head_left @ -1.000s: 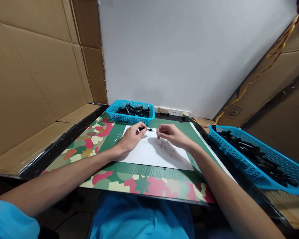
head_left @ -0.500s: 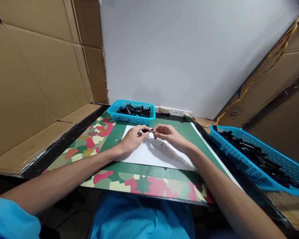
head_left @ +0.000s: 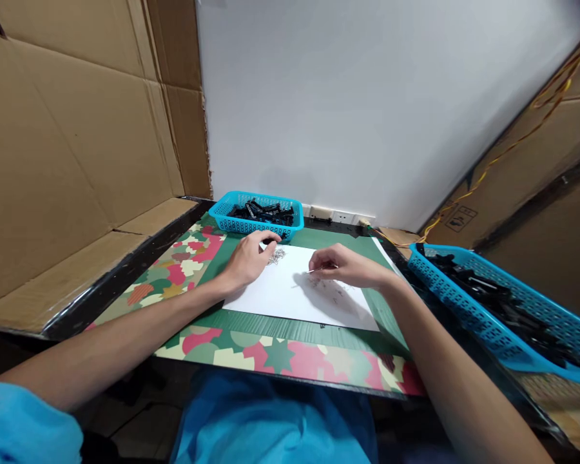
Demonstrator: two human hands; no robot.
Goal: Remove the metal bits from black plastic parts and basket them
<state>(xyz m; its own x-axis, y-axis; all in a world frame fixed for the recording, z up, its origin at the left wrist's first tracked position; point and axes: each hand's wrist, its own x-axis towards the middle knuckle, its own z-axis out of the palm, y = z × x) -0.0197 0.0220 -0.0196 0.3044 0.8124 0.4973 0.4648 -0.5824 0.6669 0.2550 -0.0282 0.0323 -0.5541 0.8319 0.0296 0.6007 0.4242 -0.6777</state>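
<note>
Green mat (head_left: 357, 252), white paper (head_left: 290, 293), 2 blue baskets (head_left: 256, 225)

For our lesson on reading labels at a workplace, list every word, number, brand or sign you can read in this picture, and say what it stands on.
No text can be read here.
Cardboard box on the right: a dark printed mark, too small and blurred to read.
Green mat: fine pale marks along its edge, too small to read.
Blue baskets, white paper, wall: no writing visible.
</note>
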